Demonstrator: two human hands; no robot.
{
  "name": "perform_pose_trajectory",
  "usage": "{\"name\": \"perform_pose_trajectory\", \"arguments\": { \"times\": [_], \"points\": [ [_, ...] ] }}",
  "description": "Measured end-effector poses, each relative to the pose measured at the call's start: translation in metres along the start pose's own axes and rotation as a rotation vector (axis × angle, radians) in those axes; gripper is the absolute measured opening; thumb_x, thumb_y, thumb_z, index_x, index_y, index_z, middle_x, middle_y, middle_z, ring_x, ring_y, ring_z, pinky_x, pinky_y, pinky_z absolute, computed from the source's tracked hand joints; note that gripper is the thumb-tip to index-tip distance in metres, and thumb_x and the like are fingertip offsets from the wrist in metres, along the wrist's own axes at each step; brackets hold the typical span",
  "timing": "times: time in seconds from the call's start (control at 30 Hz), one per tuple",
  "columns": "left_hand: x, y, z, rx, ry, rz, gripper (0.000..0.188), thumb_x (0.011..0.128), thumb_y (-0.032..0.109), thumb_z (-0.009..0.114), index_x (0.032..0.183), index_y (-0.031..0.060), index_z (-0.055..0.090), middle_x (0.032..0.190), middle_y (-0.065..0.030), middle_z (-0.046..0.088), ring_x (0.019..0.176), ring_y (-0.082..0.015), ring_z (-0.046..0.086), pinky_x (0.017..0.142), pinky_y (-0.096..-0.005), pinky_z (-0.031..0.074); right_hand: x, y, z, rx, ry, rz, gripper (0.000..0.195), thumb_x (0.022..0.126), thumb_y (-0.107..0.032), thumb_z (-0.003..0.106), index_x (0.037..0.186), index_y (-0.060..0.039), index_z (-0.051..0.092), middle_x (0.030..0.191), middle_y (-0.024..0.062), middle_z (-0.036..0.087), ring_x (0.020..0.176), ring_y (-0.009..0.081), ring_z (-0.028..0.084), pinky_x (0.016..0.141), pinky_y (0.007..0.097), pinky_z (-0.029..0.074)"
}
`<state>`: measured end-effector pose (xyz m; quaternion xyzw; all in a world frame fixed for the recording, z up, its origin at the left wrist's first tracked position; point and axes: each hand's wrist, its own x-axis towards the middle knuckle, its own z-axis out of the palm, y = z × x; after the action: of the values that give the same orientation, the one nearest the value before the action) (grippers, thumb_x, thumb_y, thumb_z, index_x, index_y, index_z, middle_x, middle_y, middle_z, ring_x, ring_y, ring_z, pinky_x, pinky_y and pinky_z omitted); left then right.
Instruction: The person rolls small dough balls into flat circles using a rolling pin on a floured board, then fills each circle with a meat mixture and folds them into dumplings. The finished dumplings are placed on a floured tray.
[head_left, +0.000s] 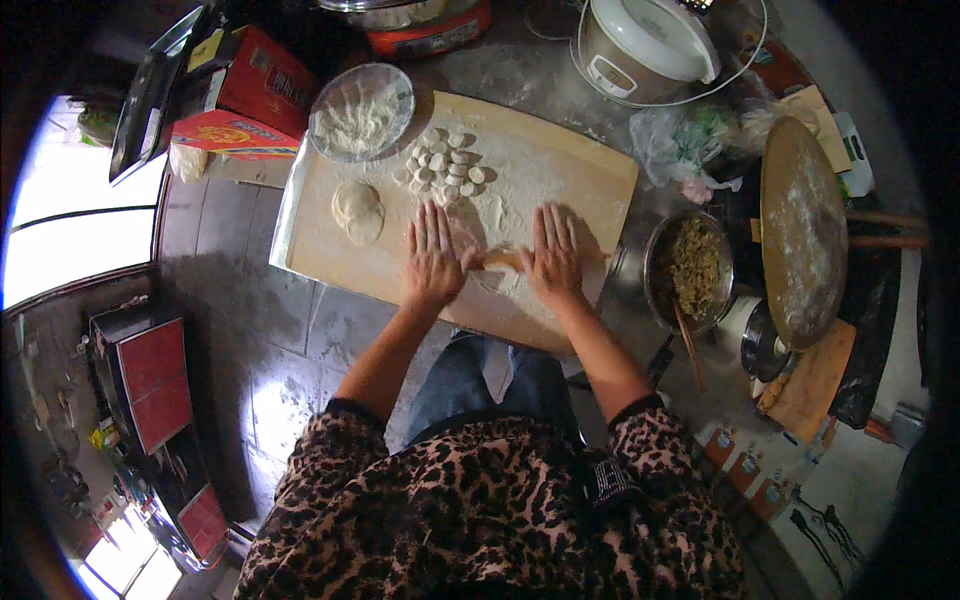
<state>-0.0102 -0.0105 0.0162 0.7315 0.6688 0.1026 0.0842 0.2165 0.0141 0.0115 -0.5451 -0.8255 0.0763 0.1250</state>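
My left hand (433, 259) and my right hand (553, 255) press a wooden rolling pin (502, 260) under their palms, fingers straight and pointing away from me. Thumbs point inward along the pin. Beneath its middle lies a thin, flat dough round (499, 282), partly hidden by the pin. The floured wooden board (577, 169) carries several small cut dough pieces (439, 166) just beyond my left fingertips. A pile of rolled dough wrappers (358, 214) rests to the left. On the board's far left corner stands a clear bowl of flour (362, 112).
Right of the board are a metal bowl of filling (694, 274) with chopsticks (686, 341), and a large floured round tray (804, 232). A rice cooker (649, 45) and plastic bags (686, 142) stand beyond. A red carton (244, 97) is at far left.
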Motion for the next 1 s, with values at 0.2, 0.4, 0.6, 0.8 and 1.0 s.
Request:
{"name": "perform_pose_trajectory", "arguments": {
  "times": [0.2, 0.4, 0.6, 0.8, 1.0],
  "points": [
    [-0.037, 0.004, 0.009, -0.064, -0.077, 0.001, 0.086, 0.099, 0.049, 0.050, 0.153, -0.0118, 0.022, 0.161, -0.0295, 0.021, 0.151, -0.0417, 0.019, 0.122, -0.0518, 0.016, -0.027, -0.002, -0.005, -0.004, -0.036, -0.048, 0.072, 0.095, -0.038, 0.059, 0.150, 0.0036, 0.037, 0.156, 0.0208, 0.038, 0.145, 0.0339, 0.035, 0.119, 0.0489, 0.026],
    [-0.029, -0.003, 0.006, -0.044, -0.048, 0.094, 0.082, 0.097, 0.045, 0.055, 0.152, -0.0095, 0.029, 0.161, -0.0253, 0.025, 0.150, -0.0387, 0.024, 0.121, -0.0499, 0.022, -0.038, -0.006, -0.010, 0.024, -0.007, -0.047, 0.069, 0.093, -0.032, 0.063, 0.149, 0.0008, 0.039, 0.151, 0.0191, 0.043, 0.142, 0.0360, 0.038, 0.117, 0.0500, 0.029],
    [-0.036, 0.029, 0.013, -0.405, -0.090, 0.008, 0.061, 0.087, 0.031, 0.070, 0.139, 0.0087, 0.049, 0.139, -0.0161, 0.051, 0.131, -0.0370, 0.046, 0.110, -0.0510, 0.036, -0.089, -0.007, -0.008, -0.016, -0.019, -0.113, 0.037, 0.088, -0.020, 0.063, 0.123, -0.0100, 0.060, 0.117, 0.0092, 0.057, 0.111, 0.0302, 0.054, 0.104, 0.0484, 0.039],
    [0.012, 0.033, 0.014, -0.333, -0.295, 0.190, 0.028, 0.086, 0.030, 0.071, 0.107, 0.0130, 0.064, 0.118, -0.0104, 0.064, 0.116, -0.0357, 0.057, 0.093, -0.0500, 0.047, -0.087, -0.018, -0.021, 0.056, 0.010, -0.218, 0.023, 0.088, -0.017, 0.057, 0.109, -0.0110, 0.064, 0.109, 0.0087, 0.058, 0.103, 0.0294, 0.057, 0.094, 0.0475, 0.042],
    [-0.014, -0.029, 0.022, -0.839, -0.173, -0.117, 0.020, 0.090, 0.021, 0.064, 0.102, 0.0059, 0.066, 0.089, -0.0168, 0.070, 0.084, -0.0335, 0.070, 0.075, -0.0448, 0.052, -0.109, -0.022, -0.012, 0.076, -0.014, -0.146, 0.026, 0.085, -0.014, 0.066, 0.111, -0.0143, 0.066, 0.104, 0.0068, 0.058, 0.101, 0.0292, 0.057, 0.091, 0.0461, 0.042]
  ]
}}
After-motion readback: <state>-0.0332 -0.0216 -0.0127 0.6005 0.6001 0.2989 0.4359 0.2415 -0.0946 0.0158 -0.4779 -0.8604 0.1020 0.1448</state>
